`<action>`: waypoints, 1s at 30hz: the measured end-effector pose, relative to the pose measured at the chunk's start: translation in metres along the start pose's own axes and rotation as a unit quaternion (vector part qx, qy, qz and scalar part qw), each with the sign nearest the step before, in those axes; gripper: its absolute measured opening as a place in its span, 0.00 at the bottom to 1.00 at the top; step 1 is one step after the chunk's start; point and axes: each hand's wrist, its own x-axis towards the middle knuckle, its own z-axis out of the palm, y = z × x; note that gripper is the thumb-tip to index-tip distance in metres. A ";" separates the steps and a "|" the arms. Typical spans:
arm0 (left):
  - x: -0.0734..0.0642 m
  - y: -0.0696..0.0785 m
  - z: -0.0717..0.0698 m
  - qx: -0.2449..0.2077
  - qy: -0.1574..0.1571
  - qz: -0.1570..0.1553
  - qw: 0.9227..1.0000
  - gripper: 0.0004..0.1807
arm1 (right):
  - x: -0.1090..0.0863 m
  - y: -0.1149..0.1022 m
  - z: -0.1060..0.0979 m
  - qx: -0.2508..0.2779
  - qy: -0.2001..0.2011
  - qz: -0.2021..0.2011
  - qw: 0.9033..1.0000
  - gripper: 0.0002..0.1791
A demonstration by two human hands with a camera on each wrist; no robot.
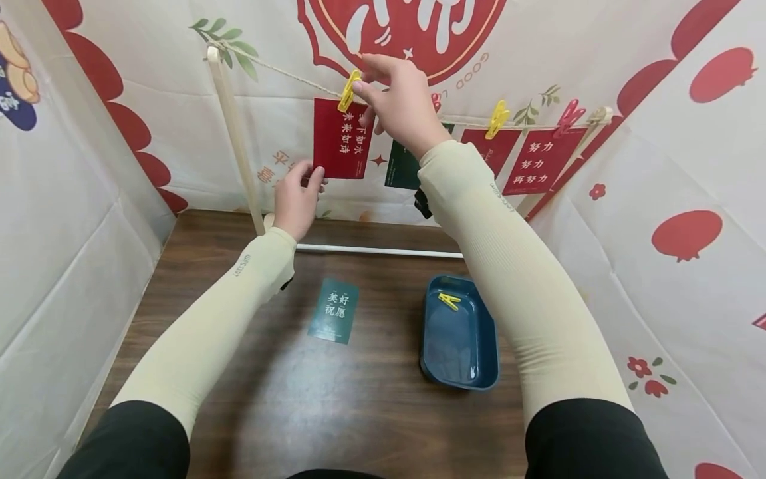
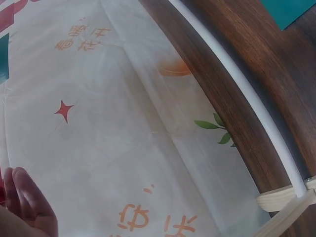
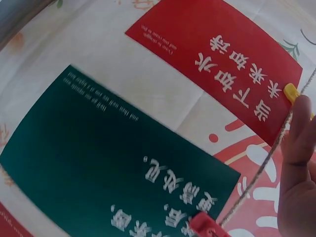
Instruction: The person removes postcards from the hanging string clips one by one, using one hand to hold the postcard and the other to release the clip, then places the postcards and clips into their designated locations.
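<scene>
A red card (image 1: 339, 143) with white characters hangs from a rope (image 1: 287, 74) under a yellow clothespin (image 1: 349, 92). At its lower left corner, my left hand (image 1: 298, 199) pinches the card between thumb and fingers. Only part of the left hand (image 2: 30, 207) enters the left wrist view, beside a sliver of red. My right hand (image 1: 402, 100) is up at the rope, its fingers spread apart right beside the yellow clothespin. In the right wrist view, straight fingers (image 3: 298, 148) overlap the rope near that clothespin (image 3: 291, 92).
Further right on the rope hang a dark green card (image 1: 402, 166) and two red cards, the outer one (image 1: 541, 159) under a pink clothespin (image 1: 568, 116). A green card (image 1: 334, 311) lies on the wooden table. A blue bin (image 1: 459, 352) holds a yellow clothespin (image 1: 449, 301). Wooden posts (image 1: 233, 126) support the rope.
</scene>
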 end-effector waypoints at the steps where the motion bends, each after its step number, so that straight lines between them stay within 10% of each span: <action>1: -0.001 0.000 -0.001 -0.004 0.003 0.003 1.000 0.14 | 0.001 0.000 0.001 0.007 0.001 0.000 1.000 0.34; 30: -0.007 -0.003 -0.006 -0.005 -0.003 0.002 1.000 0.13 | 0.004 -0.005 0.013 0.058 0.134 -0.090 0.985 0.10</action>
